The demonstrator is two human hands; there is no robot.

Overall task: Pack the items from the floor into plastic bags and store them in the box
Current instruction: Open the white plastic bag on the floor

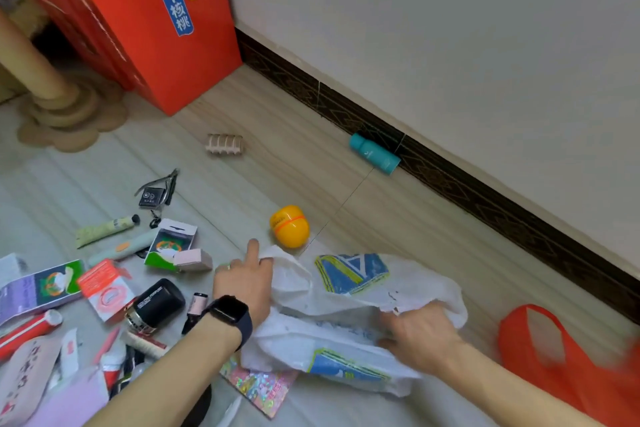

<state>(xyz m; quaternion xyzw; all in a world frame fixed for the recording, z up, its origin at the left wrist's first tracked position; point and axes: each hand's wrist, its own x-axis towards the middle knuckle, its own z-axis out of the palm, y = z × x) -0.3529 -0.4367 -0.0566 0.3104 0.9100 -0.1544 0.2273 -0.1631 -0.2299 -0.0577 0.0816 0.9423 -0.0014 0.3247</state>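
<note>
Holding a thin white plastic bag [349,333] with blue and yellow pictures, both hands are low over the pale wooden floor [294,166]. The bag lies crumpled on the floor right in front of the person. Its long side runs from left to right between the two hands.

The left hand [242,282] has a black watch [230,314] on its wrist and is at the bag's left end. Its pointing finger sticks straight out, away from the person. Its other fingers are curled on the bag's edge. The right hand [419,329] is at the bag's right side, with its fingers curled tight round a torn bit of the bag.

A yellow egg-shaped plastic case [289,226] sits just past the bag, near the left hand's pointing finger. A teal bottle [374,153] lies on its side, touching the dark skirting board [485,198]. Its cap end points up and left along the wall. A small pink ridged holder [224,144] lies well apart from the bag. It is nearer the tall red cardboard box [149,28] with a blue label, which stands by the wall. An orange plastic bag [540,350] lies to the right, near the right arm.

Left of the left hand is a messy pile of small things [69,288]. In it are a black rounded case [159,302], a pale green tube [104,229], a green and white box [171,244] and a red and white tube [29,329].
</note>
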